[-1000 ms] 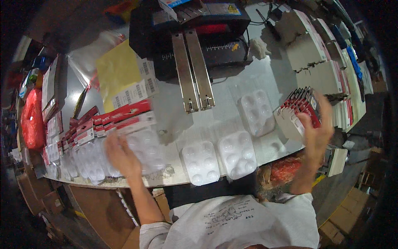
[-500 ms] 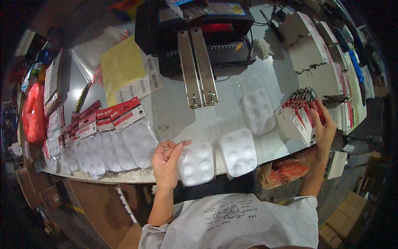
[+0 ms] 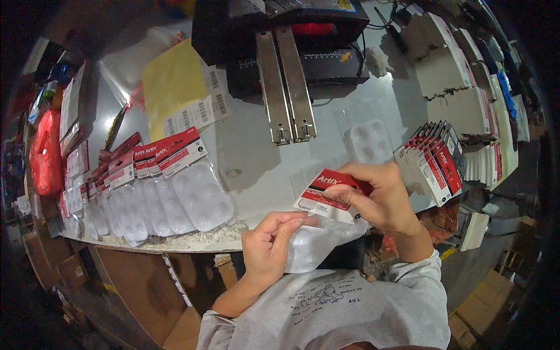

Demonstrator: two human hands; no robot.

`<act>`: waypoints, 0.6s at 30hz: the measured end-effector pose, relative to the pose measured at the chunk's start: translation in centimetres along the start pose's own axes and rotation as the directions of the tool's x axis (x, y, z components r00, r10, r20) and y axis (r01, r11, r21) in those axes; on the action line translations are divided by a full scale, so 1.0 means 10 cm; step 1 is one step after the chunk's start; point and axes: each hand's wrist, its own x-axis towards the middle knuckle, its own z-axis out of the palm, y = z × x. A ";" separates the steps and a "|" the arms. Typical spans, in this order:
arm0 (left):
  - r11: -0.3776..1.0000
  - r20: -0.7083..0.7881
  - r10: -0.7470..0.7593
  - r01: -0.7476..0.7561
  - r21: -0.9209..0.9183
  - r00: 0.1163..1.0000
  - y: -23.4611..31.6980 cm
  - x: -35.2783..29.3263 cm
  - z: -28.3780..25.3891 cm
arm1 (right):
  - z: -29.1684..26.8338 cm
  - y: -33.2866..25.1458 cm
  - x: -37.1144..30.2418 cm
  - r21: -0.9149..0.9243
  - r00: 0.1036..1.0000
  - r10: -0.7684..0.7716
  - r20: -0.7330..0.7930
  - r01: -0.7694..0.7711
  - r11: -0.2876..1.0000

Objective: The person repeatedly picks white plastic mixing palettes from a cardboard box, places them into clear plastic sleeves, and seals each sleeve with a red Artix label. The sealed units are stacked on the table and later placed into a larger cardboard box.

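My left hand (image 3: pixel 267 244) pinches the edge of a clear plastic bag around a white paint palette (image 3: pixel 304 252) at the table's front edge. In my right hand (image 3: pixel 382 197), between thumb and fingers, is a folded red-and-white header card (image 3: pixel 328 189), held just above the bag's top. The card overlaps part of the bag. Under the right hand a second bagged palette is mostly hidden. Farther back lies another bagged palette (image 3: pixel 368 142). A fanned stack of header cards (image 3: pixel 430 166) stands to the right of my right hand.
On the left, several bagged palettes with red cards (image 3: pixel 201 195) overlap in a row. A black machine (image 3: pixel 280 41) with two metal bars (image 3: pixel 286 87) stands at the back. Card stacks (image 3: pixel 452 64) line the right side. Yellow paper (image 3: pixel 172 87) and barcode labels (image 3: pixel 195 116) lie back left.
My right hand has moved left from the card stack with a header card, over to the bagged palette. My left hand has shifted slightly right with the bag.
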 end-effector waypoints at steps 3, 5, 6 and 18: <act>0.993 -0.034 0.051 -0.047 0.110 0.998 -0.05 0.02 0.00 | -0.01 0.02 -0.02 0.020 0.999 -0.017 0.037 0.017 1.000; 0.980 -0.041 0.069 -0.060 0.191 0.997 -0.08 0.03 0.00 | 0.02 0.03 -0.01 -0.012 0.996 -0.043 0.078 0.044 0.999; 0.972 -0.043 0.090 -0.079 0.221 0.995 -0.09 0.03 -0.01 | 0.04 0.04 0.00 -0.022 0.995 -0.065 0.078 0.067 0.997; 0.980 -0.266 0.182 -0.151 0.133 0.947 -0.25 0.13 -0.09 | -0.06 0.41 -0.16 0.224 0.933 0.281 0.223 -0.330 0.917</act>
